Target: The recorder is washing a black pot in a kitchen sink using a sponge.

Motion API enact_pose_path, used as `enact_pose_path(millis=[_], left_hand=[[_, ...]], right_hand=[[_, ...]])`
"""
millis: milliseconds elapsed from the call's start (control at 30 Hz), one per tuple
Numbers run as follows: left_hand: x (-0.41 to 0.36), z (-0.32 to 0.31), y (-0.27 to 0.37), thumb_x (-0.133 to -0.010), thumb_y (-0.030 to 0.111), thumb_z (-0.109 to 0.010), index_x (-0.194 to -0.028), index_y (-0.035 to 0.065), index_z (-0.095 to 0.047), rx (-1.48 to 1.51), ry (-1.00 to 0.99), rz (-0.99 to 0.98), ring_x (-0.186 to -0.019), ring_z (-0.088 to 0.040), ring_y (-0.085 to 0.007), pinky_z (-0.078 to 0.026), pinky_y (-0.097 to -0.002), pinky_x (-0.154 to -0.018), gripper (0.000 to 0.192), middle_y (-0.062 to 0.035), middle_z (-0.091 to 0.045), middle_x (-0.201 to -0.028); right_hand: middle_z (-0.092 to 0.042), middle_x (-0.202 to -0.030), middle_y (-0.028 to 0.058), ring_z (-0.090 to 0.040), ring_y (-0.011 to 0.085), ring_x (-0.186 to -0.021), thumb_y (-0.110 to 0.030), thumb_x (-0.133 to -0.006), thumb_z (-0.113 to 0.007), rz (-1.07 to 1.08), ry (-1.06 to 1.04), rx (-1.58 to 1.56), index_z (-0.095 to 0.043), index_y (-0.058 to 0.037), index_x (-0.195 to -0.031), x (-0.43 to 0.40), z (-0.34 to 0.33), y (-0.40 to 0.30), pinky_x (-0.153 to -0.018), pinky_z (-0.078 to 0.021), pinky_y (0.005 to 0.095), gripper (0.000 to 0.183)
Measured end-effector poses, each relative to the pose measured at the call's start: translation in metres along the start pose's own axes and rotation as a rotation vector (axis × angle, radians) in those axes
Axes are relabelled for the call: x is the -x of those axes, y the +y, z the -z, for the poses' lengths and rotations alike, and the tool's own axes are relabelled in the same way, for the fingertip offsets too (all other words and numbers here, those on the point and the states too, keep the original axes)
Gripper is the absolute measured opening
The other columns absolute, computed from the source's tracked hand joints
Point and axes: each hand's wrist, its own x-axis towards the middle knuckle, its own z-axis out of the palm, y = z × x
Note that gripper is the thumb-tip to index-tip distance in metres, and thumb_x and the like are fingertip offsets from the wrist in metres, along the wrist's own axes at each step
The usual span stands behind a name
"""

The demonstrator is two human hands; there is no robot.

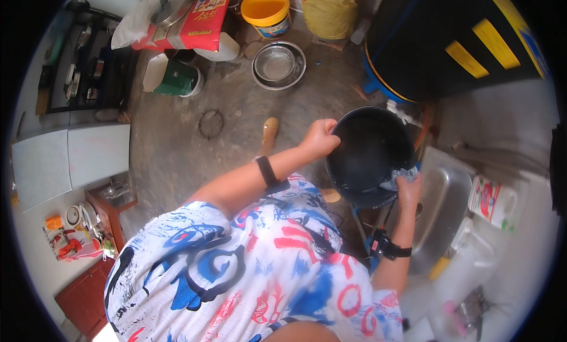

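Note:
A round black basin (370, 151) is held up in front of me, tilted so that its dark inside shows. My left hand (320, 139) grips its rim on the left, thumb on the inner side. At the lower right of the rim, my right hand (408, 190) clasps a crumpled greyish wad (395, 179), cloth or plastic film, pressed against the inner wall. Some pale, wet-looking streaks show low inside the basin. The fingers of my right hand are partly hidden.
A steel sink (436, 209) lies right of the basin, with a labelled white jug (491, 200) beyond it. A large black drum (425, 40) with a white tap (401, 114) stands upper right. Nested metal bowls (277, 66), a yellow bucket (266, 9) and a metal ring (211, 124) are on the floor.

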Motion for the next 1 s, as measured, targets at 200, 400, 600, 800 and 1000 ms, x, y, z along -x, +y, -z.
enact_pose_path(millis=[200,400,600,800,1000], left_hand=[[-0.093,0.139,-0.065,-0.069,0.008,-0.063,-0.071,0.0033,-0.053,-0.210,0.072,-0.018,-0.056,-0.045,-0.0068,-0.038,-0.0235,-0.050,0.010,0.0031,-0.048,-0.059],[-0.119,0.290,-0.132,-0.084,0.025,-0.060,-0.102,0.0060,-0.052,-0.319,0.265,0.320,-0.075,-0.056,-0.0135,-0.047,-0.0278,-0.069,0.028,-0.0060,-0.059,-0.082],[-0.005,0.466,-0.270,-0.086,0.014,-0.056,-0.089,0.0041,-0.052,-0.571,0.436,0.426,-0.063,-0.050,-0.0088,-0.043,-0.0228,-0.057,0.011,-0.0007,-0.052,-0.071],[0.115,0.513,-0.306,-0.088,0.024,-0.054,-0.082,0.0030,-0.053,-0.317,0.556,0.780,-0.058,-0.056,-0.0119,-0.046,-0.0259,-0.055,0.022,-0.0044,-0.057,-0.066],[0.177,0.514,-0.328,-0.079,0.010,-0.052,-0.082,0.0031,-0.055,-0.167,0.639,1.023,-0.055,-0.056,-0.0140,-0.046,-0.0265,-0.051,0.008,-0.0061,-0.056,-0.064]], right_hand=[[-0.053,-0.058,0.0055,-0.047,0.0149,-0.037,-0.003,-0.064,-0.055,-0.448,-0.320,0.058,-0.057,0.0003,-0.077,-0.063,-0.168,-0.008,-0.027,-0.0292,0.0276,0.014],[-0.055,-0.060,0.0053,-0.046,0.0158,-0.038,-0.001,-0.066,-0.054,-0.435,-0.244,0.098,-0.058,-0.0008,-0.079,-0.125,-0.330,0.086,-0.031,-0.0324,0.0298,0.014],[-0.054,-0.055,0.0083,-0.048,0.0176,-0.036,-0.003,-0.067,-0.056,-0.424,-0.256,0.290,-0.056,0.0020,-0.070,-0.189,-0.456,0.141,-0.033,-0.0364,0.0320,0.006],[-0.055,-0.052,0.0163,-0.056,0.0259,-0.041,-0.007,-0.067,-0.055,-0.422,-0.255,0.629,-0.056,0.0047,-0.071,-0.247,-0.544,0.195,-0.037,-0.0412,0.0367,0.012],[-0.058,-0.059,0.0190,-0.059,0.0290,-0.045,-0.006,-0.070,-0.051,-0.269,-0.273,0.930,-0.060,0.0058,-0.072,-0.280,-0.596,0.210,-0.043,-0.0451,0.0373,0.014]])
